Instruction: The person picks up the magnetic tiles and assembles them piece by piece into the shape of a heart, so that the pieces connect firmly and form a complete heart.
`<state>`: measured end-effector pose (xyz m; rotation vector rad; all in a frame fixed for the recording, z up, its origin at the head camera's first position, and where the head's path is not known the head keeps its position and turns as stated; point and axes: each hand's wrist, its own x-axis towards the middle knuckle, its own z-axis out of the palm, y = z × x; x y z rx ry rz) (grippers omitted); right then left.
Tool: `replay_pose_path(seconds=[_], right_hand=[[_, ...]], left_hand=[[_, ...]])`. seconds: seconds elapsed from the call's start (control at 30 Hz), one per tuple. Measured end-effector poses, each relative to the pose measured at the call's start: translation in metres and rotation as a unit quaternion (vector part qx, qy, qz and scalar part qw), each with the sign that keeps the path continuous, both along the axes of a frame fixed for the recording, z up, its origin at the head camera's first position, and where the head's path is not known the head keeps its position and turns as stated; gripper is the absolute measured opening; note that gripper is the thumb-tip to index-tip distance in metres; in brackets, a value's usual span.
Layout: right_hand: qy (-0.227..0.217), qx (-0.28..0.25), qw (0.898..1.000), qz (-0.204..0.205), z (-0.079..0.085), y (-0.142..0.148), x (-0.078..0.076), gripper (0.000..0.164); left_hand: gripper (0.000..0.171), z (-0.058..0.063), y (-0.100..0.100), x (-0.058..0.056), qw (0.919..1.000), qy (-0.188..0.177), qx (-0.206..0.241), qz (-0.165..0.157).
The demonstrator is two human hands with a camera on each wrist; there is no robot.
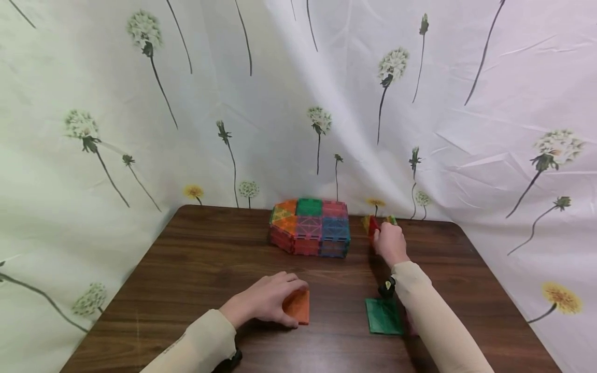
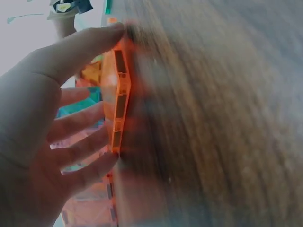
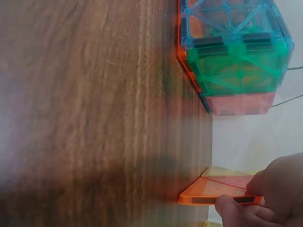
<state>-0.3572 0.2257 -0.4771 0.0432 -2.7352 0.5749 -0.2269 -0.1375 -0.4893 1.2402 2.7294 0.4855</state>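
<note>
My left hand (image 1: 270, 298) spans an orange square magnetic tile (image 1: 300, 308) near the middle of the tabletop, thumb at one edge and fingers at the opposite one. Low over the wood, that same orange tile (image 2: 121, 90) shows edge-on in the left wrist view. At the back right, my right hand (image 1: 392, 243) pinches an orange magnetic tile (image 3: 208, 190) with a pointed corner between thumb and fingers. Red and yellow tile parts (image 3: 222, 172) show right behind it. Left of that hand stands a box-like build (image 1: 308, 235) of orange, green, pink and blue magnetic tiles.
A green square tile (image 1: 382, 316) lies on the brown wooden table (image 1: 196, 259) beneath the right forearm, a pinkish piece partly hidden beside it. Another yellow-green tile (image 1: 391, 220) stands behind the right hand. A dandelion-print cloth (image 1: 280, 103) hangs along the table's back edge.
</note>
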Motion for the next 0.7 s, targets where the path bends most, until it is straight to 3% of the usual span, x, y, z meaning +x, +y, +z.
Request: replay_pose_path(seconds=[0.2, 0.4, 0.7], right_hand=[[0.005, 0.004, 1.0, 0.007, 0.002, 0.004, 0.007, 0.028], [0.021, -0.002, 1.0, 0.023, 0.009, 0.011, 0.02, 0.026], [0.127, -0.031, 0.988, 0.084, 0.016, 0.032, 0.044, 0.014]], left_hand=[[0.077, 0.001, -0.005, -0.002, 0.9985, -0.006, 0.054, -0.007], [0.06, -0.001, -0.006, -0.004, 0.9918, -0.026, 0.123, -0.026], [0.06, -0.008, -0.008, -0.007, 0.976, -0.1, 0.192, -0.019]])
